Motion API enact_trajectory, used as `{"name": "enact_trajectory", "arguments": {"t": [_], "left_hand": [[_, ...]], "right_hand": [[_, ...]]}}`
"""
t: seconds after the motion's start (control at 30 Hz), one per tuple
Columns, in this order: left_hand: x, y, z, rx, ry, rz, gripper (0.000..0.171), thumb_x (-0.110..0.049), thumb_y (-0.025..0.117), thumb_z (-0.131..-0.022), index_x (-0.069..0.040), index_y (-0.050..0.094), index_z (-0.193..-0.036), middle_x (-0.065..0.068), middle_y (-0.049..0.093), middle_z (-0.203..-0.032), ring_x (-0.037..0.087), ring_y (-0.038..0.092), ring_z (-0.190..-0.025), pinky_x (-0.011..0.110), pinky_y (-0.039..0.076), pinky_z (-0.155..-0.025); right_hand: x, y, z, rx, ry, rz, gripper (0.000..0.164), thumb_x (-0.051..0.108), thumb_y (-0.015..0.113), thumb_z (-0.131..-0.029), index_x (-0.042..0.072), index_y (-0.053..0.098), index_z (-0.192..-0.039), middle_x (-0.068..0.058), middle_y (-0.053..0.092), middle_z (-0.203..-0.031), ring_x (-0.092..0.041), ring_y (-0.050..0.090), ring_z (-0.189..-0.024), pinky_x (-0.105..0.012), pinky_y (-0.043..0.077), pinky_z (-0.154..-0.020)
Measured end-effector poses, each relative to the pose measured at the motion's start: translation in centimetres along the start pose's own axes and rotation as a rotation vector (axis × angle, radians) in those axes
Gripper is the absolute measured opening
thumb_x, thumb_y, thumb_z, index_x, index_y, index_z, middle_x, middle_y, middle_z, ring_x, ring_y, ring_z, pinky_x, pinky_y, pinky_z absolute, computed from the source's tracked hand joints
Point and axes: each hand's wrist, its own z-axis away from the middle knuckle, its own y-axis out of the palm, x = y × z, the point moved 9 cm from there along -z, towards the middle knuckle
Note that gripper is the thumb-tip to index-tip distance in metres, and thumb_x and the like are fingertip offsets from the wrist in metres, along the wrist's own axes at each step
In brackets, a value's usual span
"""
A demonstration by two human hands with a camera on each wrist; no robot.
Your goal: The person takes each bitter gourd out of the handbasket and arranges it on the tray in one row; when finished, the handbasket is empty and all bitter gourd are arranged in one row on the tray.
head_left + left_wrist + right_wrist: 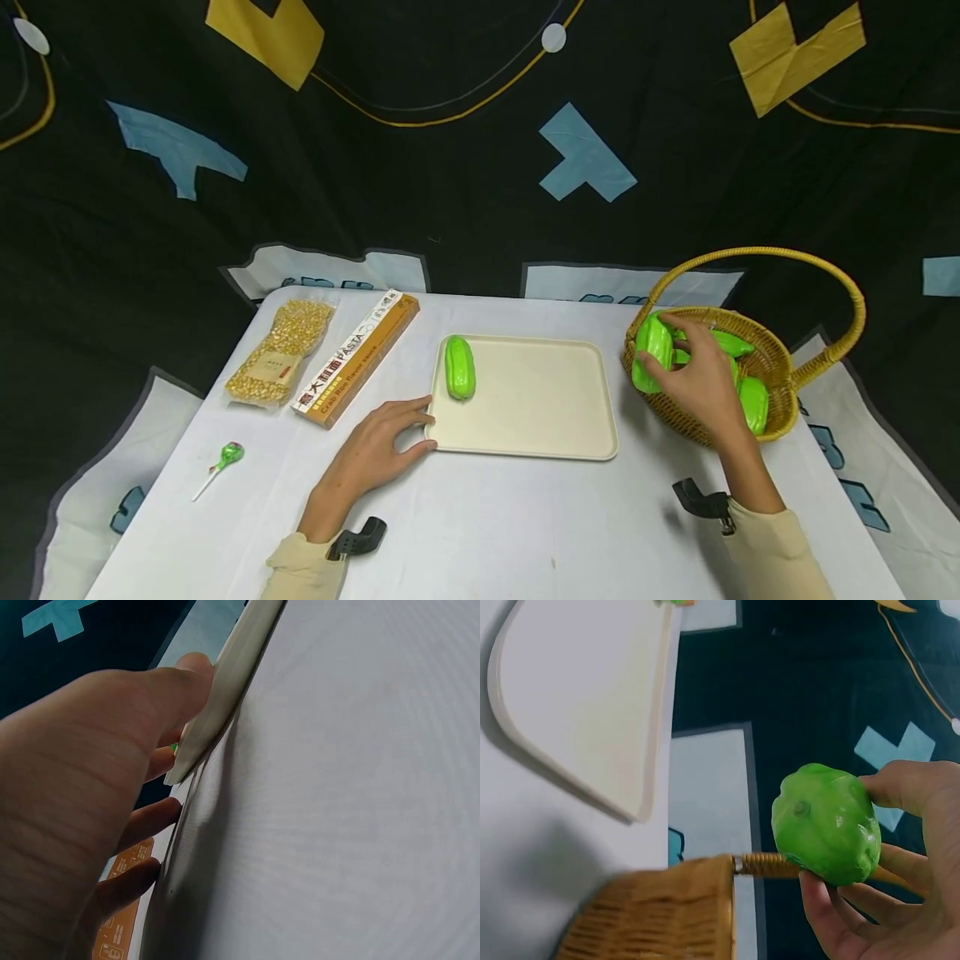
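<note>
My right hand (696,375) holds a glossy green pepper (654,350) over the left rim of a wicker basket (780,392). In the right wrist view, thumb and fingers grip the sides of this lobed green pepper (825,825), its round stem end toward the camera. More green vegetables (753,404) lie inside the basket, partly hidden by my hand. A second green pepper (460,367) lies lengthwise near the left end of a cream tray (532,400). With its thumb and fingertips, my left hand (382,442) touches the tray's near-left corner, fingers loosely spread.
Left of the tray lie a pasta box (356,358), a bag of yellow kernels (281,354) and a green-wrapped lollipop (228,454). The basket's tall handle (757,252) arches above it. A black patterned cloth (450,208) hangs behind the white table (525,533).
</note>
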Motion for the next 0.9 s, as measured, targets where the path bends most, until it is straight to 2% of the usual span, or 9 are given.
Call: {"name": "enact_trajectory", "arguments": {"t": [0.2,0.43,0.57,0.7,0.9], "left_hand": [[0.0,0.0,0.1,-0.005,0.005,0.002,0.037,-0.039,0.087,-0.092,-0.02,0.079,-0.123,-0.002,0.062,-0.155,0.027,0.062,-0.138,0.051,0.05,-0.116],[0.0,0.0,0.1,-0.012,0.013,0.005,0.037,-0.038,0.088,-0.092,-0.02,0.08,-0.122,-0.002,0.063,-0.154,0.027,0.062,-0.137,0.05,0.051,-0.116],[0.1,0.1,0.1,-0.013,0.012,0.011,0.037,-0.038,0.088,-0.092,-0.02,0.079,-0.122,-0.003,0.063,-0.154,0.026,0.062,-0.138,0.049,0.05,-0.116],[0.0,0.0,0.1,-0.015,0.014,0.011,0.036,-0.038,0.088,-0.092,-0.02,0.08,-0.122,-0.004,0.063,-0.154,0.025,0.062,-0.137,0.049,0.051,-0.116],[0.0,0.0,0.2,-0.015,0.011,0.003,0.037,-0.038,0.088,-0.092,-0.02,0.079,-0.123,-0.003,0.063,-0.154,0.025,0.062,-0.137,0.049,0.05,-0.117]], "right_hand": [[1.0,1.7,0.1,0.017,-0.036,0.0,0.068,0.018,0.084,-0.093,0.0,0.055,-0.152,-0.03,0.056,-0.149,-0.051,0.059,-0.128,-0.07,0.053,-0.103],[1.7,3.8,0.2,0.033,-0.084,-0.025,0.066,0.015,0.085,-0.091,-0.001,0.057,-0.149,-0.03,0.058,-0.144,-0.049,0.06,-0.126,-0.066,0.056,-0.097],[2.0,5.2,0.2,0.067,-0.076,-0.053,0.066,0.013,0.086,-0.091,0.0,0.058,-0.149,-0.029,0.059,-0.141,-0.049,0.062,-0.124,-0.065,0.057,-0.096],[2.2,6.9,0.0,0.127,-0.055,-0.09,0.068,0.015,0.086,-0.092,0.001,0.056,-0.151,-0.028,0.058,-0.141,-0.048,0.067,-0.119,-0.059,0.064,-0.088],[2.2,9.5,0.0,0.17,-0.037,-0.109,0.069,0.018,0.087,-0.091,0.002,0.056,-0.151,-0.027,0.057,-0.145,-0.048,0.067,-0.121,-0.054,0.067,-0.085]]}}
